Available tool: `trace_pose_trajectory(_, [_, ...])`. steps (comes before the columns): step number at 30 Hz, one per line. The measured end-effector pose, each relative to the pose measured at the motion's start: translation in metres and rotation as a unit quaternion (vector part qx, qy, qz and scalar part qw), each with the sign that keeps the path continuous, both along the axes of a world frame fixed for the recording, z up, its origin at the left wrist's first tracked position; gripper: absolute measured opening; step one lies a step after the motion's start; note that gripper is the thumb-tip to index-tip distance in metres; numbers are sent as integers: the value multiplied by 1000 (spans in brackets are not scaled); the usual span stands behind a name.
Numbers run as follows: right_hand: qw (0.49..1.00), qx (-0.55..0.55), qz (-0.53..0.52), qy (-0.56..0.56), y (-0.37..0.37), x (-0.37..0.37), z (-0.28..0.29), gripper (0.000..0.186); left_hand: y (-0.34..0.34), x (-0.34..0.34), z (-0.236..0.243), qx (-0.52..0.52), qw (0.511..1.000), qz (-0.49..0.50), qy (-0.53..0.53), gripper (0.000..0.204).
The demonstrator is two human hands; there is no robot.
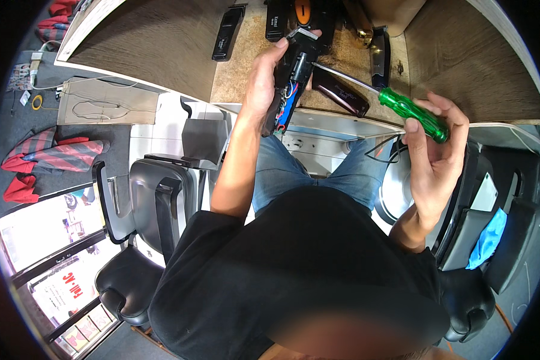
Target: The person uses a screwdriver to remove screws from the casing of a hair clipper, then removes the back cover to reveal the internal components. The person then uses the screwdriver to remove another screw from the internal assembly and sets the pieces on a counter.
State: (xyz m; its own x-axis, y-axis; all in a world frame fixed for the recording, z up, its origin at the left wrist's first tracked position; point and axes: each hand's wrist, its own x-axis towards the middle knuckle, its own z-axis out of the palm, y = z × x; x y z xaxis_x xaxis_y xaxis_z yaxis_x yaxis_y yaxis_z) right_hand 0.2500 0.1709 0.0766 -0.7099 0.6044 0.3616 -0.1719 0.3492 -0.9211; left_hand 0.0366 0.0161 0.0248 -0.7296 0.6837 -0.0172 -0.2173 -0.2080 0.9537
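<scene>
Left grip is clamped on the clipper, right grip on the screwdriver, aimed toward ten o'clock; wiring is already exposed, closing-up not yet done.

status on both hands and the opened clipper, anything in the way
Left hand holding opened clipper, wires exposed. Right hand on green screwdriver, tip at clipper's side. Maroon clipper near the shaft, apparently not blocking.
</scene>
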Motion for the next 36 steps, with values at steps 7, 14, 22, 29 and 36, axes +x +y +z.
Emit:
trace_pose_trajectory(7, [993, 104, 26, 49, 4, -1, -6, 32, -6, 4, 9, -10, 999, -27, -20, 69])
trace_pose_trajectory(14, [991, 129, 13, 26, 3, 1, -2, 23, -2, 4, 5, -45, 999, -15, 23, 76])
trace_pose_trajectory(22, [989, 120, -8, 92, 2, -4, -4, 30, -3, 3, 3, -47, 998, -23, 27, 75])
trace_pose_trajectory(29, [987, 99, -3, 129, 5, -6, -11, 33, -4, 2, 0, -49, 998, -29, 40, 75])
trace_pose_trajectory(36, [981, 149, 15, 121, 1, -9, -9, 31, -3, 0, -4, -41, 998, -32, 28, 73])
